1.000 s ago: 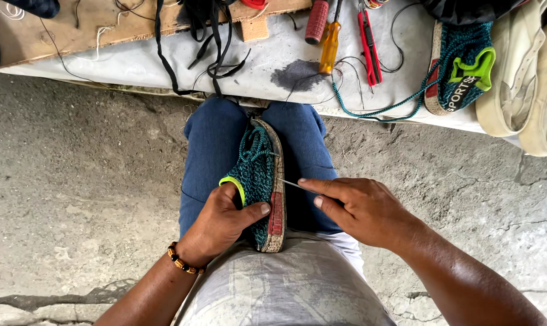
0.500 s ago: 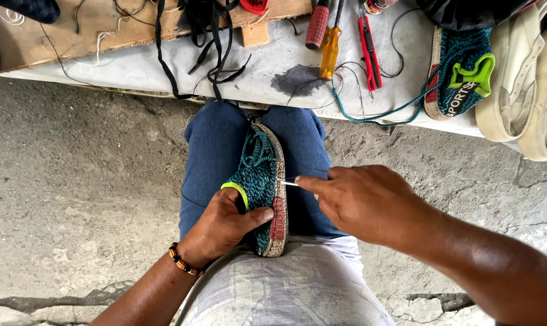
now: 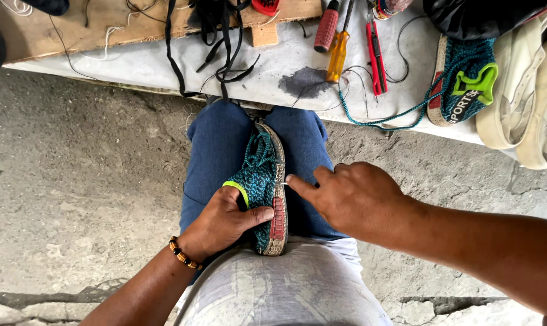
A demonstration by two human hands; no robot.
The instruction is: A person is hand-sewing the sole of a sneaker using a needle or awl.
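A teal knitted sneaker [image 3: 262, 172] with a green heel tab and a worn sole lies on its side between my knees, on my blue jeans. My left hand [image 3: 222, 220], with a beaded bracelet at the wrist, grips the shoe's heel end. My right hand [image 3: 352, 197] is at the sole's edge, with finger and thumb pinched on a thin needle [image 3: 283, 183] stuck in the sole.
On the bench ahead lie the matching teal sneaker [image 3: 466, 84], beige shoes [image 3: 527, 102], an orange-handled screwdriver [image 3: 337, 55], a red-handled tool [image 3: 326, 29], red pliers [image 3: 376, 54], black laces [image 3: 219, 42] and a teal cord [image 3: 382, 124]. Cracked concrete floor lies on both sides.
My right hand has moved left, closer to the sole, and the visible needle is shorter. My left hand keeps its hold on the shoe.
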